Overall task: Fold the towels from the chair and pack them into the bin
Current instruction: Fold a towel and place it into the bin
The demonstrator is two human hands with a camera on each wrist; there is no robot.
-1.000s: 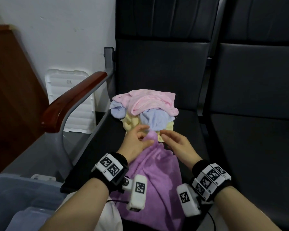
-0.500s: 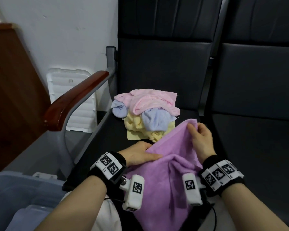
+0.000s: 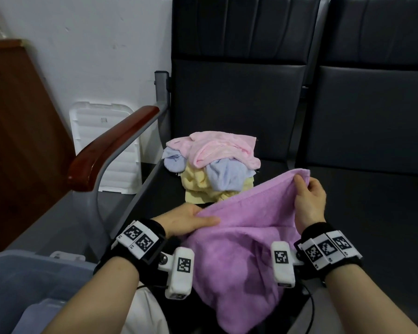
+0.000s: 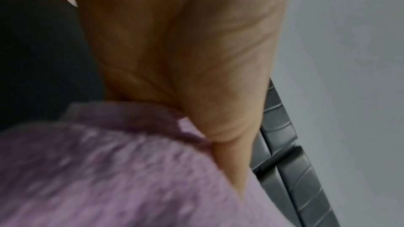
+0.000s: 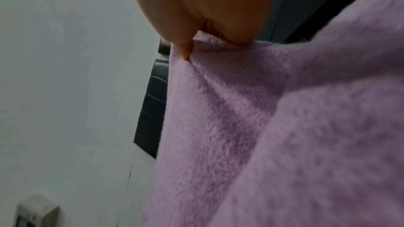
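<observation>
Head downward; wrist views close-up

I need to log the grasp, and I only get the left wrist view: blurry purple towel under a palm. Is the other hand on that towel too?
Observer: Yes. The right hand pinches the purple towel at its far corner, lifted off the seat.
Operator: Any towels left on the chair?
Observer: A crumpled pile, pink, blue and yellow, lies beyond the hands.
Operator: Where's the bin?
Observer: The bin is beside the left hand, at the lower left.
</observation>
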